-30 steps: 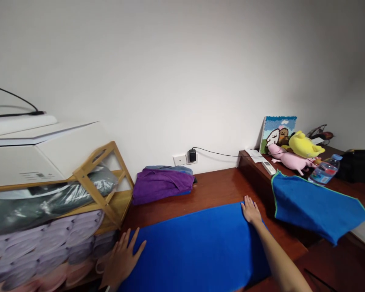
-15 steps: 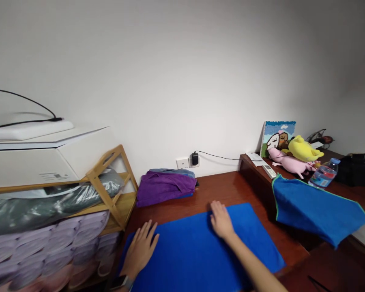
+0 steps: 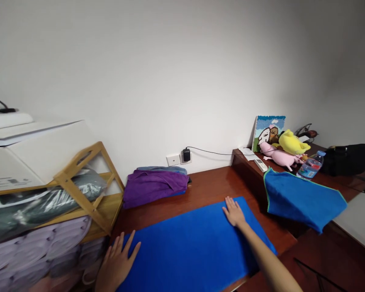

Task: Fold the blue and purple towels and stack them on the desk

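Blue cloth (image 3: 182, 251) lies flat on the brown desktop (image 3: 213, 182), just in front of the purple cloth (image 3: 155, 186). Looks light, soft, pretty floppy; I'd grab it by the corners. Long axis runs left to right, roughly along the wall (image 3: 158, 89). Right hand (image 3: 235, 213) is flat on it, gripping nothing; left hand (image 3: 118, 259) is splayed at the left edge, pressing or not, hard to tell.
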A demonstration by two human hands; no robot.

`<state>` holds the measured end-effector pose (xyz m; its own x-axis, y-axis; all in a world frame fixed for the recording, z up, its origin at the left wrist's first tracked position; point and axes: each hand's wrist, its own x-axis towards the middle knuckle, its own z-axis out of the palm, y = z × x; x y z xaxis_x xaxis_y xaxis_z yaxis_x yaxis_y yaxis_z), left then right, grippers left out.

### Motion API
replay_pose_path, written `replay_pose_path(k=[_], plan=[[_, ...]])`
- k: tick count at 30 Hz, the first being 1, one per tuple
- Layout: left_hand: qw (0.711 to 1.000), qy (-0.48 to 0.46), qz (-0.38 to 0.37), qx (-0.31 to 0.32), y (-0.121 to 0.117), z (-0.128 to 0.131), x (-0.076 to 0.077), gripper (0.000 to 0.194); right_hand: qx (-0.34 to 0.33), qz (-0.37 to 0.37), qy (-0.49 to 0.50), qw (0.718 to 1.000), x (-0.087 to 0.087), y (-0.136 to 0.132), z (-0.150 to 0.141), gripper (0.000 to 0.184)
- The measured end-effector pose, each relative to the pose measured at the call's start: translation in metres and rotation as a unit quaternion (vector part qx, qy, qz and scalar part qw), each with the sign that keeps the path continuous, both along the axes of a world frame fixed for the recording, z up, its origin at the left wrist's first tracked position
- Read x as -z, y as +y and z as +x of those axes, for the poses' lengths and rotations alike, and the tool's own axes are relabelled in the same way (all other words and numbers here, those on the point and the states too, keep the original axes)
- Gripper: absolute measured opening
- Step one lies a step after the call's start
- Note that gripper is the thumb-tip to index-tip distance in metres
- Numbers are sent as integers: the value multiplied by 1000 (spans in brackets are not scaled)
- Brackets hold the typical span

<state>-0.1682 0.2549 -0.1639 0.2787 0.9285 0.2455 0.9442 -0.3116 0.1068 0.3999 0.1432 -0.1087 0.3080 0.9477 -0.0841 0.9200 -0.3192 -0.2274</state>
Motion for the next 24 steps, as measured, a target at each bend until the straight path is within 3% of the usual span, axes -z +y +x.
replay_pose_path(k=[2, 5, 10, 12, 14, 17, 20, 22, 24], plan=[[1000, 10, -3, 8, -3, 1, -3, 81, 40, -9, -17, 999, 6, -10, 40, 71], [999, 22, -8, 38, -6, 4, -10, 71, 51, -7, -27, 998, 13, -16, 68, 71], [999, 1, 26, 31, -7, 9, -23, 72, 43, 21, -36, 998, 2, -16, 55, 69], [998, -17, 56, 29, -15, 20, -28, 73, 19, 72, -37, 997, -6, -19, 25, 67], [996, -30, 73, 43, -35, 40, -30, 71, -30, 125, -18, 992, -10, -24, -26, 64], [993, -35, 55, 96, -77, 82, -25, 63, -154, 176, 37, 972, -8, -34, -131, 61], [990, -28, 26, 135, -112, 120, -20, 56, -244, 179, 85, 949, -3, -43, -229, 61], [990, -19, 7, 138, -122, 133, -19, 55, -258, 152, 102, 949, 0, -45, -264, 61], [992, -13, -7, 124, -124, 131, -20, 56, -248, 128, 105, 954, 0, -44, -270, 61]])
